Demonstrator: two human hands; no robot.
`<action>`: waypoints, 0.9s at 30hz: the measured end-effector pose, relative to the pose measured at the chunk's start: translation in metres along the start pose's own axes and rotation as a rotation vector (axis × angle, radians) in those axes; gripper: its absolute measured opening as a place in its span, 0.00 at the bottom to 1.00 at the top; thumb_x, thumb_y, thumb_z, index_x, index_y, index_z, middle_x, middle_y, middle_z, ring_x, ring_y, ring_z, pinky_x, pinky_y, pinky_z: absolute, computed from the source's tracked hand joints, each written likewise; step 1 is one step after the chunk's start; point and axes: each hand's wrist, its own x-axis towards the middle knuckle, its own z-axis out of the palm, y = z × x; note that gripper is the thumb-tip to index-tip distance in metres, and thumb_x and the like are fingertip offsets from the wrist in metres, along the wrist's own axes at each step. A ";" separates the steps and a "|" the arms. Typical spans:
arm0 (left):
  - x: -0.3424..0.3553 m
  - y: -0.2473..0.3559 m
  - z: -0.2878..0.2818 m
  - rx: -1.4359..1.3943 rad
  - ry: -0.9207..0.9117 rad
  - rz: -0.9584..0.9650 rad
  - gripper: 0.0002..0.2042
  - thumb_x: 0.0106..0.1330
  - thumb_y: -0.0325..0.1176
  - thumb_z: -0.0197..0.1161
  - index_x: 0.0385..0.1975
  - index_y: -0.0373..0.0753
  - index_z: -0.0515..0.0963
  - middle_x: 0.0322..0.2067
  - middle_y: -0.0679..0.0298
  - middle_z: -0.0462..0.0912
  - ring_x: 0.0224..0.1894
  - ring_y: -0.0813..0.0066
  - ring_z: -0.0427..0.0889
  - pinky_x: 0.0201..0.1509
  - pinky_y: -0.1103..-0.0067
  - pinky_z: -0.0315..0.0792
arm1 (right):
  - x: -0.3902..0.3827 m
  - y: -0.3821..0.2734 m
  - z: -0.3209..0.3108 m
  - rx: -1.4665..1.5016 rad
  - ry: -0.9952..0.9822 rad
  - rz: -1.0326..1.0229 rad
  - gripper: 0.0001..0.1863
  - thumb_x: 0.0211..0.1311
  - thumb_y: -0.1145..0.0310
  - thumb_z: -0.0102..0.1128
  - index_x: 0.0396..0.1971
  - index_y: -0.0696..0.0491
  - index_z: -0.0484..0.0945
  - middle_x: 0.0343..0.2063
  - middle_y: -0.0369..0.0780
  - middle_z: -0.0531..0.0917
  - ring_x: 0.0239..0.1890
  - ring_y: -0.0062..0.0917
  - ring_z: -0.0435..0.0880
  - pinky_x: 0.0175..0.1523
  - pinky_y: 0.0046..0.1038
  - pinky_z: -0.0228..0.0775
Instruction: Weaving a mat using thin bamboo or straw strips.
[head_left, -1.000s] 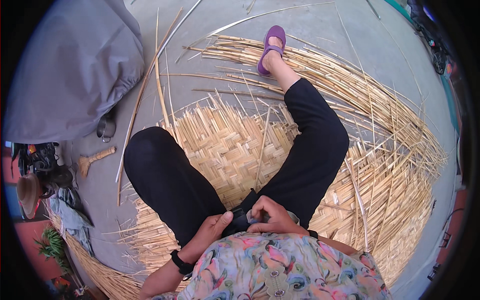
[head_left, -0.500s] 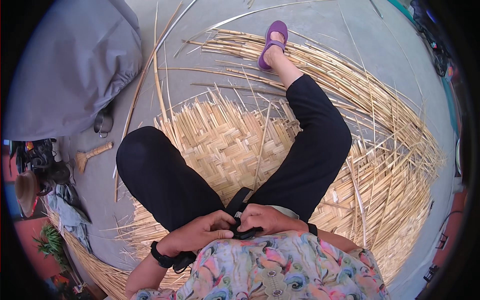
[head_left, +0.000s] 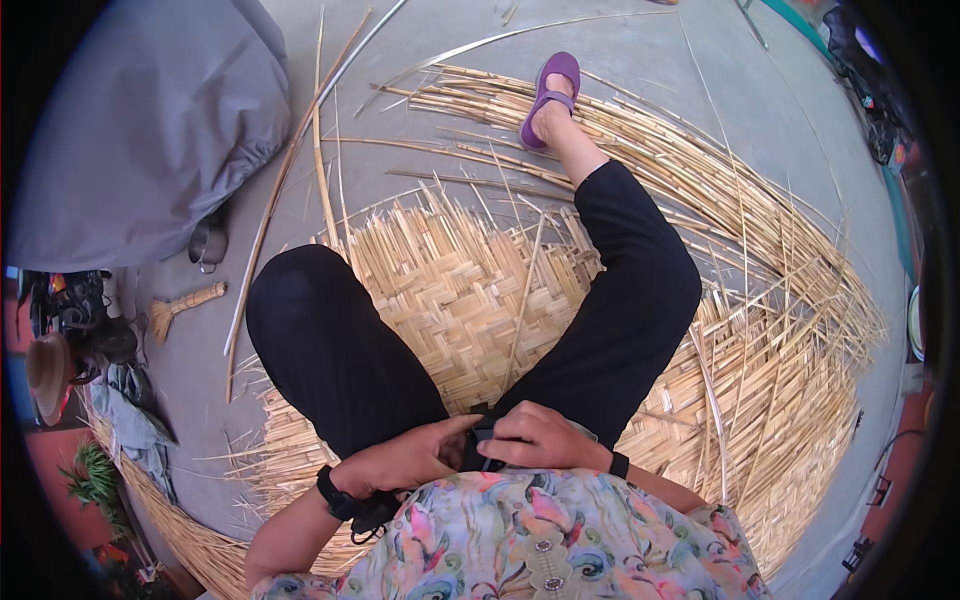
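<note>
At my waist, between my thighs, both hands meet on a small black strap-like item [head_left: 480,437]; its exact kind is partly hidden by my fingers. My left hand [head_left: 408,460] pinches it from the left, thumb and fingers bent at its edge. From the right, my right hand [head_left: 541,438] curls its fingers over it. A woven reed mat [head_left: 455,310] lies under and in front of me, with ragged ends at its far edge. My legs, in black trousers [head_left: 335,350], rest on it, the left knee bent.
Loose split reeds [head_left: 640,125] lie beyond the mat and along its right side. A grey covered bulk [head_left: 150,130] stands at far left, near a metal cup [head_left: 208,243] and a short straw brush [head_left: 187,308]. A brown hat [head_left: 49,377] and cloth [head_left: 140,430] are at left.
The black strap end that stuck up between my hands has dropped lower. My right hand has shifted slightly right and up, its fingers now over the item; my left hand still touches it.
</note>
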 end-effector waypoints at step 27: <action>0.017 -0.021 0.023 0.943 0.756 0.487 0.35 0.55 0.18 0.64 0.66 0.53 0.72 0.34 0.62 0.67 0.36 0.65 0.72 0.42 0.77 0.71 | -0.006 0.006 -0.010 1.266 -0.135 0.935 0.21 0.63 0.62 0.70 0.50 0.57 0.75 0.45 0.33 0.78 0.47 0.15 0.75 0.54 0.20 0.69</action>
